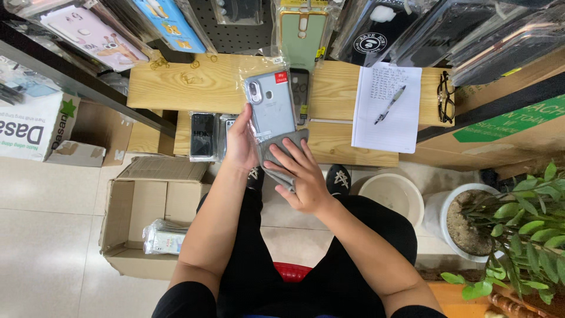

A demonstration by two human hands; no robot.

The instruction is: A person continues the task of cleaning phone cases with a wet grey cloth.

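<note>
Holding a packaged grey phone case (269, 105) pinched in the left hand (240, 144), a person presses a grey cloth (281, 154) against it with the right hand's (301, 176) spread fingers. A hard wipe could slide the slick sleeve loose.

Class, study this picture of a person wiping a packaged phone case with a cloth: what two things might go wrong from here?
1. The left hand grips the packaged phone case only by its lower edge, so a push from the grey cloth under the right hand might make it slip.
2. More packaged cases lie at the wooden table edge beside that hand; a nudge might drop them toward the open cardboard box.
</note>
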